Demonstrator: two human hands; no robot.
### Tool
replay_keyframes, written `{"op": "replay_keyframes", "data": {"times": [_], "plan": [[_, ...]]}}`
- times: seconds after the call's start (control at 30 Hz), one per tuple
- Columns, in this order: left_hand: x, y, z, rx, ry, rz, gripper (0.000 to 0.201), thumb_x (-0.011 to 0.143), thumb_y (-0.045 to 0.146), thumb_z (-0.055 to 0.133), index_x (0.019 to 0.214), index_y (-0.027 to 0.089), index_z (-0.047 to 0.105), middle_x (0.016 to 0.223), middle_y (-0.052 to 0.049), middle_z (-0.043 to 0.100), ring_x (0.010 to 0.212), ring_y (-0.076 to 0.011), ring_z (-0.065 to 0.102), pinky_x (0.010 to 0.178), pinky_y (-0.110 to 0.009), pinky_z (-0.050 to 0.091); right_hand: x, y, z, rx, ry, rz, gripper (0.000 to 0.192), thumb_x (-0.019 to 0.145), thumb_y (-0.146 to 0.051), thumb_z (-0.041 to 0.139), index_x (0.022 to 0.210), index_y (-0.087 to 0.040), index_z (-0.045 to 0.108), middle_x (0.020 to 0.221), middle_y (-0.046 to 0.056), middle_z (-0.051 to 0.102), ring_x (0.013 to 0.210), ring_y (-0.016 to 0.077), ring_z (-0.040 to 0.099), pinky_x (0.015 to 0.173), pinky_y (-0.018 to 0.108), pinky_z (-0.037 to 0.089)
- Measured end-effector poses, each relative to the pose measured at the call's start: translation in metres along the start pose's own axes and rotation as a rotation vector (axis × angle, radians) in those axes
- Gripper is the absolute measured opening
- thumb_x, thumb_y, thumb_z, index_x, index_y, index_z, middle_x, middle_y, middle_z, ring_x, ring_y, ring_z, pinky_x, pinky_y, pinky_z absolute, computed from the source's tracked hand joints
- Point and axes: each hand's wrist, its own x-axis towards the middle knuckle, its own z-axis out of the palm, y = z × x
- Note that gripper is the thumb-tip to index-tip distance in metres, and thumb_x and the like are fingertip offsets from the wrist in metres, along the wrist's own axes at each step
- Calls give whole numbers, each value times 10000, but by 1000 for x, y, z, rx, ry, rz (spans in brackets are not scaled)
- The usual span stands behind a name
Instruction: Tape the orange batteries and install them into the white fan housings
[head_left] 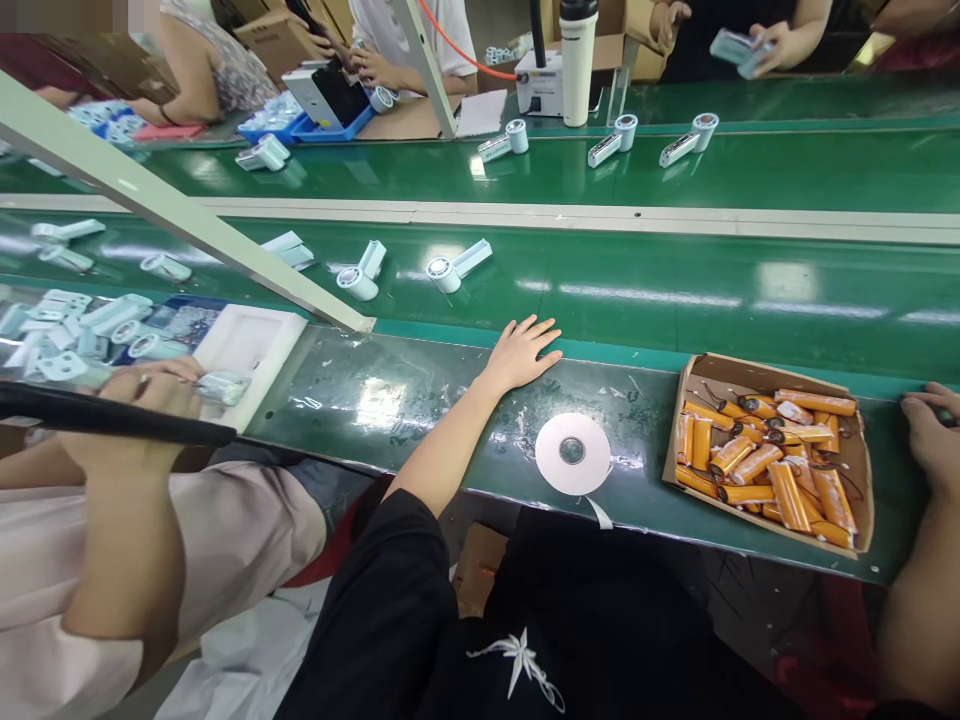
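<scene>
My left hand lies with its fingers spread on the near edge of the green conveyor belt, holding nothing. At the right edge of the view, my right hand is curled around something dark, partly cut off by the frame. Between my hands, a roll of white tape rests flat on the dark work ledge, its loose end hanging over the front. Beside my right hand stands a cardboard box full of orange wrapped battery packs with thin wires.
Handheld fan parts lie along the near belt, others on the far belt. A slanted metal post crosses the left. A co-worker's hands are beside a white foam tray. People sit opposite, near a white bottle.
</scene>
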Motion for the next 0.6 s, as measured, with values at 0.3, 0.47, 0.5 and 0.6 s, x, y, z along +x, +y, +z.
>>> {"op": "replay_keyframes", "data": {"times": [0.3, 0.47, 0.5, 0.6], "plan": [[-1, 2, -2, -29, 21, -43, 784, 1088, 602, 505, 1793, 360, 262, 1790, -19, 441, 1709, -384, 285, 1402, -644, 207, 5, 8, 2, -28, 0, -36, 100, 725, -339, 683, 698, -248, 651, 1157, 49, 820, 1304, 369, 700, 1268, 566, 446], [0, 0, 0, -28, 12, -18, 631, 1101, 581, 482, 1692, 360, 500, 1780, 1, 456, 1708, -364, 297, 1410, -623, 210, 4, 6, 2, -45, -12, -2, 103, 736, -340, 689, 718, -243, 658, 1203, 51, 813, 1324, 363, 694, 1276, 536, 435], [0, 0, 0, -23, 12, -18, 596, 1102, 584, 479, 1645, 355, 567, 1795, 10, 428, 1715, -364, 278, 1415, -617, 200, 4, 5, 2, -44, -12, 3, 102, 737, -340, 686, 723, -244, 654, 1218, 50, 812, 1339, 362, 689, 1276, 526, 435], [0, 1, 0, -21, 48, -35, 652, 1085, 598, 518, 1677, 326, 528, 1832, 1, 352, 1735, -368, 216, 1423, -603, 177, 3, 3, 1, -34, -13, 6, 91, 738, -328, 681, 718, -247, 645, 1234, 46, 816, 1368, 359, 679, 1273, 515, 442]]}}
